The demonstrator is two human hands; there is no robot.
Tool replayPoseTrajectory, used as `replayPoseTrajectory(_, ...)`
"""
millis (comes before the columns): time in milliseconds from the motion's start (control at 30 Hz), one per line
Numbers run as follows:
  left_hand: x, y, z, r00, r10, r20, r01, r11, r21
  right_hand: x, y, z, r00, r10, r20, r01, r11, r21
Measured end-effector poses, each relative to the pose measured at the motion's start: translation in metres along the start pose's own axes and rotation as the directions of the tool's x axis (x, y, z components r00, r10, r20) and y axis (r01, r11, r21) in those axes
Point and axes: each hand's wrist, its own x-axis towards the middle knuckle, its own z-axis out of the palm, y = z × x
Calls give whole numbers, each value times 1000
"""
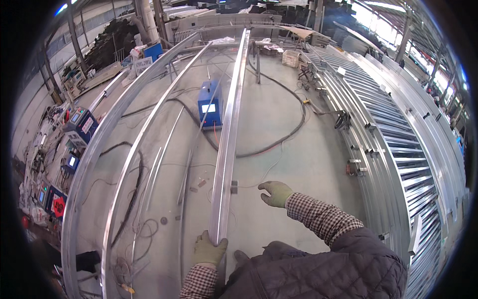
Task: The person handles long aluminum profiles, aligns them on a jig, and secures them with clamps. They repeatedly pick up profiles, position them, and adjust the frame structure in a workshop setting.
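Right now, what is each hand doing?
Left hand: closed on the near end of the long silver metal channel.
Right hand: open, holding nothing, beside that channel.

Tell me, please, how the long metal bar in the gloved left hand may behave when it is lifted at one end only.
The long metal bar is very long and thin, so it would probably flex and swing at its far end. The left hand grips only the near end, so it may feel end-heavy. Its shiny smooth surface could slip, though the glove likely helps.
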Motion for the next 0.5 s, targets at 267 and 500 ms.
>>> replayPoseTrajectory(267,53,11,32,994,-80,-79,84,996,43,182,-15,-48,853,-522,17,506,818,-274)
replayPoseTrajectory(500,57,2,60,964,-219,-154,233,969,82,364,-26,-106,581,-536,612,812,434,-391)
